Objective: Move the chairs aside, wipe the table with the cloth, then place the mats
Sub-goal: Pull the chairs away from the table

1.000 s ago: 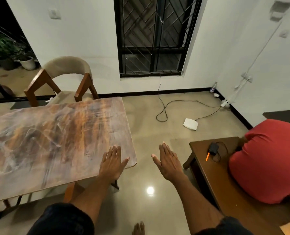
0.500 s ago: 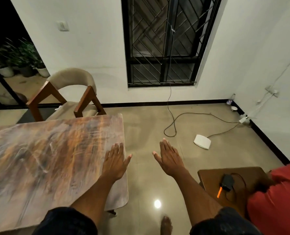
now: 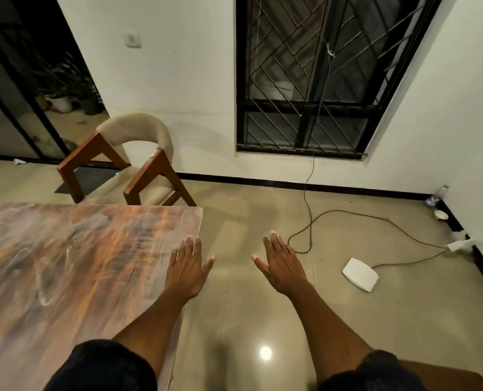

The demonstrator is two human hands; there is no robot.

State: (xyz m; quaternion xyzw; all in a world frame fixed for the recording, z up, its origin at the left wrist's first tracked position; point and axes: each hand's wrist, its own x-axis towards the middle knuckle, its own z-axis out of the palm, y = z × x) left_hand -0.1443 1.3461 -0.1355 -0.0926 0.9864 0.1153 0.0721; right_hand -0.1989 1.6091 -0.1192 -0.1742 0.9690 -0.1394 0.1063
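- Beside the table's (image 3: 65, 263) near corner, both hands are empty: left hand (image 3: 186, 269) flat over the edge, right hand (image 3: 282, 266) spread above the floor.
- View has swung left; the side bench is almost gone.
- Chair (image 3: 130, 162) remains tucked in; moving it looks next. No cloth or mats visible.

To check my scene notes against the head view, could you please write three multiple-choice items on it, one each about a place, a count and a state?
1. Where does the white box lie?
A. on the table
B. on the floor, right of the hands
C. on the chair seat

2. How many chairs show?
A. one
B. two
C. three

3. What are the hands doing?
A. both open and empty
B. one gripping a cloth
C. both clasping a mat

Key:
1 B, it rests on the floor with a cable running to it.
2 A, only the beige chair at the far end of the table.
3 A, the left hand and right hand are spread flat, holding nothing.
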